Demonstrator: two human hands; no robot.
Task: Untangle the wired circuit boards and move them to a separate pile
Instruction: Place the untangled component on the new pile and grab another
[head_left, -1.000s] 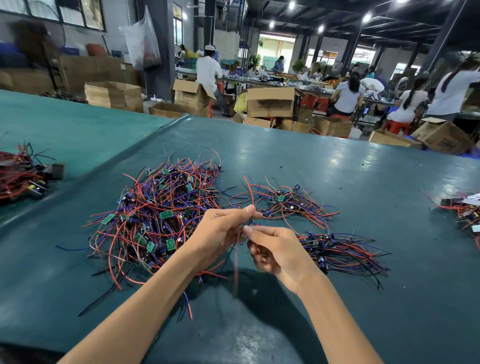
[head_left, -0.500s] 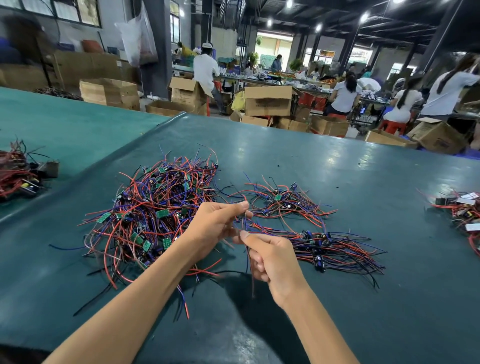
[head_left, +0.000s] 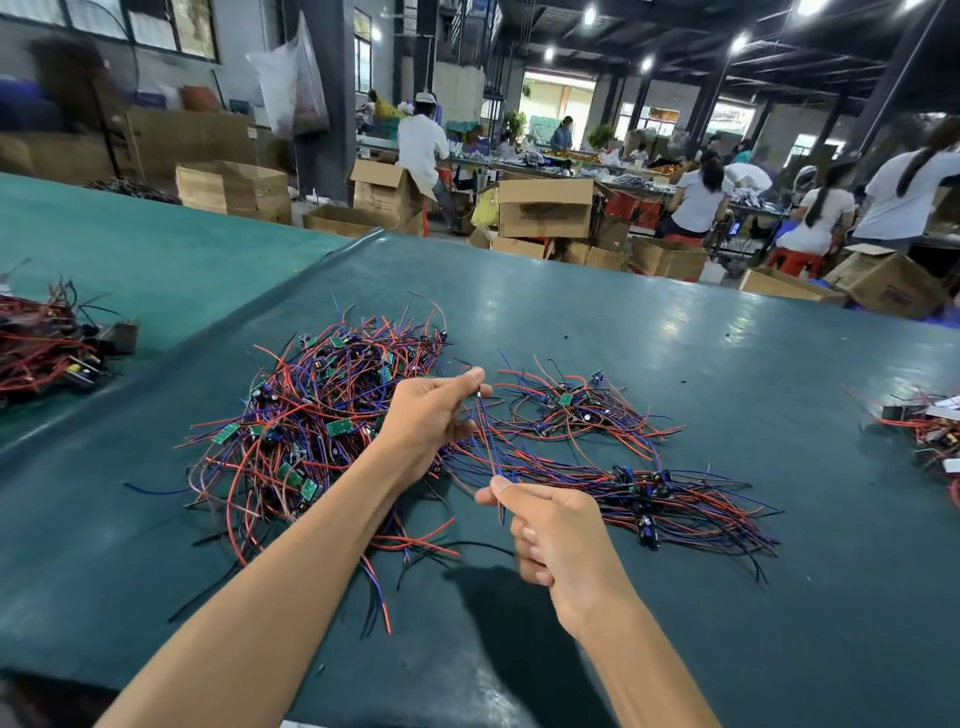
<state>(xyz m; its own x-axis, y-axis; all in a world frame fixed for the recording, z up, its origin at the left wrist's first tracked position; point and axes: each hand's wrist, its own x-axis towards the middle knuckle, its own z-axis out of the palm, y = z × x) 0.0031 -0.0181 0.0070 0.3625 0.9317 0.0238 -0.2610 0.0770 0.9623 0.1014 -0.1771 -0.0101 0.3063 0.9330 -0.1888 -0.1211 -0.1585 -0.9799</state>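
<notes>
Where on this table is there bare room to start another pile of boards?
Bare: beyond the piles toward the far edge of the table, and between the straightened bundle and the right-edge heap. Crowded: the tangled pile at left, the small pile mid-table, and where left hand and right hand pinch a blue wire.

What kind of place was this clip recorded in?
Most likely an electronics assembly workshop: heaps of wired circuit boards lie on a long green-covered table, cardboard boxes stand behind it, and seated workers sort at benches.
</notes>
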